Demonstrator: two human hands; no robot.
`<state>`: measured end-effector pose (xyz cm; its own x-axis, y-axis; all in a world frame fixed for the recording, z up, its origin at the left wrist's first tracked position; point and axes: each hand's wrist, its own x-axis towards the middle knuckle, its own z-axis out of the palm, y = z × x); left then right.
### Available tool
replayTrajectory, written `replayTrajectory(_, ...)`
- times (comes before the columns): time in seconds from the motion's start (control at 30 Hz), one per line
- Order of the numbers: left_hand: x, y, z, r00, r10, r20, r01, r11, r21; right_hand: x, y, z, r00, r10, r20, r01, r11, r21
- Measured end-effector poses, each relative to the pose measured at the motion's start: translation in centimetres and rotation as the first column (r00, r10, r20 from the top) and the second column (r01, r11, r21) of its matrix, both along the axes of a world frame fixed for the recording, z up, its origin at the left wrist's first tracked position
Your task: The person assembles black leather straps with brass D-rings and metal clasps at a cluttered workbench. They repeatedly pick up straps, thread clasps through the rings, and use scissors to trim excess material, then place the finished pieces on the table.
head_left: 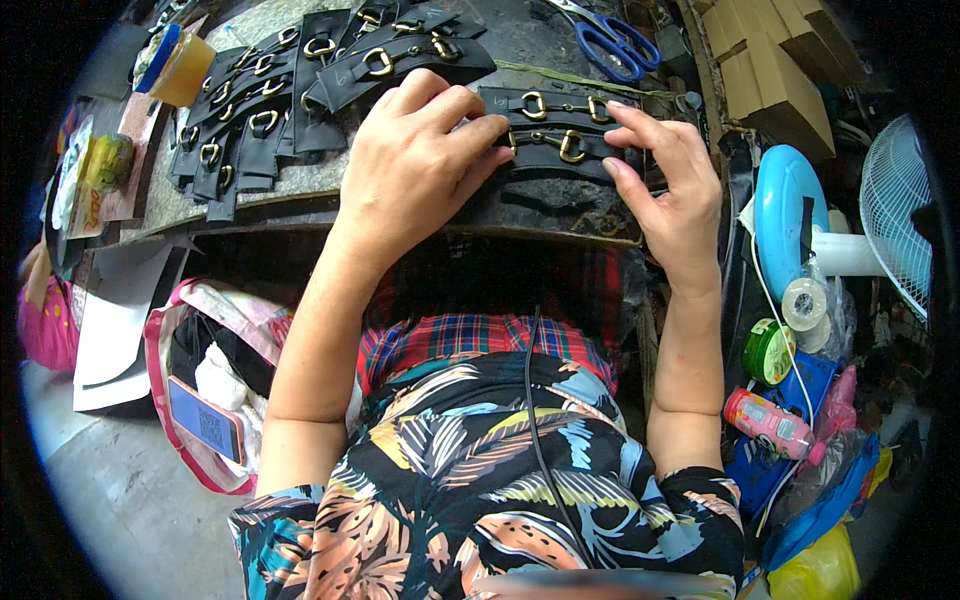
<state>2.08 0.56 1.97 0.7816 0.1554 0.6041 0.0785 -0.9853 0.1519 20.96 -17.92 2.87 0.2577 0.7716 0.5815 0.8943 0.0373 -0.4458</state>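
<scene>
Two black leather straps with gold-coloured bit-shaped metal fittings lie one beyond the other at the bench's front edge. My left hand (425,155) is closed, its thumb and fingers pinching the left end of the nearer strap (545,152) beside a metal ring. At the right ends, my right hand (665,180) has thumb and fingers spread. Its index fingertip touches the farther strap (565,107) near a ring, and its thumb lies by the nearer one. Just beyond my left hand, another black strap piece (345,78) with gold rings rests on a heap of similar pieces (262,125).
Blue-handled scissors (610,45) lie at the far side of the bench. A glue jar (180,68) stands at the far left. Cardboard boxes (765,85), a fan (900,215) and a pink bottle (770,425) are on the right. A bag holding a phone (207,420) sits lower left.
</scene>
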Motion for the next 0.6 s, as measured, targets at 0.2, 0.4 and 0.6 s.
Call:
replayTrajectory(0.2, 0.3, 0.3, -0.1, 1.000, 0.005, 0.003, -0.005, 1.000, 0.010, 0.2, 0.6, -1.0, 0.999, -0.025, 0.047, 0.025, 1.000, -0.004)
replayTrajectory(0.4, 0.5, 0.3, -0.3, 1.000, 0.001, 0.017, -0.001, 1.000, 0.023, 0.8, 0.1, -0.5, 1.000, 0.005, 0.006, -0.005, 1.000, -0.031)
replayTrajectory(0.6, 0.4, 0.3, -0.1, 1.000, -0.008, 0.005, 0.008, 1.000, 0.012, 1.1, 0.2, -0.9, 0.997, 0.015, 0.073, -0.014, 1.000, -0.020)
